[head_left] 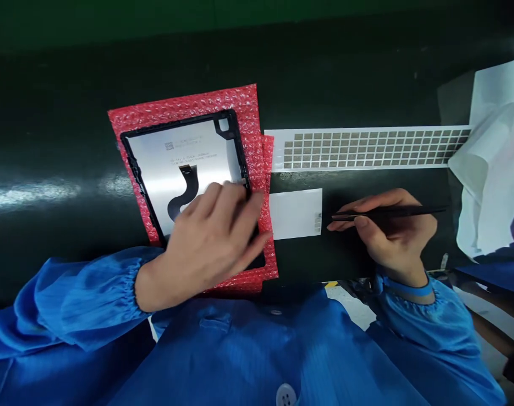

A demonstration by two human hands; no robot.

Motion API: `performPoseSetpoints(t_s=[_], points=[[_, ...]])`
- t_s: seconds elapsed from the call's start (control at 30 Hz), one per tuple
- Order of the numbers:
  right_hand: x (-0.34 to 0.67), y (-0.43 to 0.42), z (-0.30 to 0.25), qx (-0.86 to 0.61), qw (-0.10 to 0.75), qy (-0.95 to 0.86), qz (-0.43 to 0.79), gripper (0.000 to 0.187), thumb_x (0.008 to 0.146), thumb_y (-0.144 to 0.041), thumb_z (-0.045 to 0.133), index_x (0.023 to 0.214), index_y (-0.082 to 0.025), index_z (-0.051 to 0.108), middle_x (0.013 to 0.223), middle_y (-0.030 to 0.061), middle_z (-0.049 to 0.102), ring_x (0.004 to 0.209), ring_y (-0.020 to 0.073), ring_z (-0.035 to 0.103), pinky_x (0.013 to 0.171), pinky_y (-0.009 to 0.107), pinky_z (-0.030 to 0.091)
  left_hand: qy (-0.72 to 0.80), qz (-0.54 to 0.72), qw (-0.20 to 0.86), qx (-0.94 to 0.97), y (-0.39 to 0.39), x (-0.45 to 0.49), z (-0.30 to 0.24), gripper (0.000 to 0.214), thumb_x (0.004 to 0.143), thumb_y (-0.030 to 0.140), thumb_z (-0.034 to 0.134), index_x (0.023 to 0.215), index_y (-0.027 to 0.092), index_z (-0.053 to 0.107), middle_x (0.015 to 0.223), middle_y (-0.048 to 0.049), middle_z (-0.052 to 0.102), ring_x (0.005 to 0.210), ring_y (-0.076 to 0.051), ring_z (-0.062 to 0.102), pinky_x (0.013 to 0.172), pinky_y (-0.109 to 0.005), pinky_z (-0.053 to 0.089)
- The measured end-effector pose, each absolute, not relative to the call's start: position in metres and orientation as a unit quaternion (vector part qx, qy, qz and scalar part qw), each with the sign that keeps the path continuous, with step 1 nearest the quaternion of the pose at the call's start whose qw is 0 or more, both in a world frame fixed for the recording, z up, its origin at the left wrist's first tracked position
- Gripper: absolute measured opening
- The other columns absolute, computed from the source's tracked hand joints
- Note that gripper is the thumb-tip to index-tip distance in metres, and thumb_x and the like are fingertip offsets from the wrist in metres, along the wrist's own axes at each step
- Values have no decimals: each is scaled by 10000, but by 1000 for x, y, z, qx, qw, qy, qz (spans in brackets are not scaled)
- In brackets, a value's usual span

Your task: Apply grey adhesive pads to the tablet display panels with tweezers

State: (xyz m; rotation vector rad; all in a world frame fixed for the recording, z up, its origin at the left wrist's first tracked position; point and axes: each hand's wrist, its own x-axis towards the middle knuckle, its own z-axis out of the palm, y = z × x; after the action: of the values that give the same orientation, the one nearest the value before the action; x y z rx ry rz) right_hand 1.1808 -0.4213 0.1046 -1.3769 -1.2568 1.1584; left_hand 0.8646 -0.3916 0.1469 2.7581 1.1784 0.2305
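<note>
A tablet screen assembly [155, 169] with a silver back, a black frame and a dark ribbon cable [190, 189] lies on a red bubble-wrap bag [248, 107]. My left hand [210, 237] is over its lower right part, fingers bent and apart near the frame's right edge; what lies under the fingertips is hidden. In my right hand [392, 231] are black tweezers [392, 212], held level between thumb and fingers. Their tips point left, just short of a small white backing sheet [294, 214] that bears several small grey squares [318, 223] along its right edge.
A long white strip [277, 149] with rows of grey-brown square pads [350, 149] lies behind the small sheet. Crumpled white paper [489, 169] covers its right end. The dark green table [345, 67] has its front edge close to my body. Part of another person shows at far right.
</note>
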Motion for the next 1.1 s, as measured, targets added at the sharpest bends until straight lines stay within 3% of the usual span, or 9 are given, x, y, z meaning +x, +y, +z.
performPoseSetpoints(t_s=[0.1,0.2,0.37,0.63,1.1], points=[[1181,-425,100,-559,457,-514,462,117,917,-236,917,989,-239,825,898,74,853,667,238,854,589,313,746,276,60,113,953,-400,889,149,564,1111,439,631,1530,63,659,1578,-249,652,1427,-416,637,1135,-552,582],[1179,-424,99,-554,457,-522,461,124,921,-243,915,1003,-250,823,893,65,856,661,222,847,589,295,738,206,7,159,966,-409,910,143,797,1083,587,665,1630,16,563,1757,-267,474,1583,-443,496,1270,-562,472],[1180,-422,98,-558,446,-529,459,108,937,-250,901,1000,-247,813,911,61,856,651,193,835,590,267,718,216,-25,161,963,-412,923,135,812,1106,597,615,1618,-30,560,1755,-299,459,1536,-445,527,1203,-540,489],[1182,-421,98,-545,440,-540,466,120,943,-196,880,1036,-237,816,880,46,852,670,201,854,587,255,727,221,-16,174,959,-406,922,136,703,1094,560,654,1541,18,623,1734,-306,482,1523,-433,531,1172,-514,486],[1184,-420,96,-562,441,-487,503,163,922,-296,948,974,-240,803,872,45,850,645,217,847,554,286,720,222,-12,200,954,-396,922,138,680,1041,537,728,1518,58,656,1695,-248,533,1468,-429,543,1130,-517,504]])
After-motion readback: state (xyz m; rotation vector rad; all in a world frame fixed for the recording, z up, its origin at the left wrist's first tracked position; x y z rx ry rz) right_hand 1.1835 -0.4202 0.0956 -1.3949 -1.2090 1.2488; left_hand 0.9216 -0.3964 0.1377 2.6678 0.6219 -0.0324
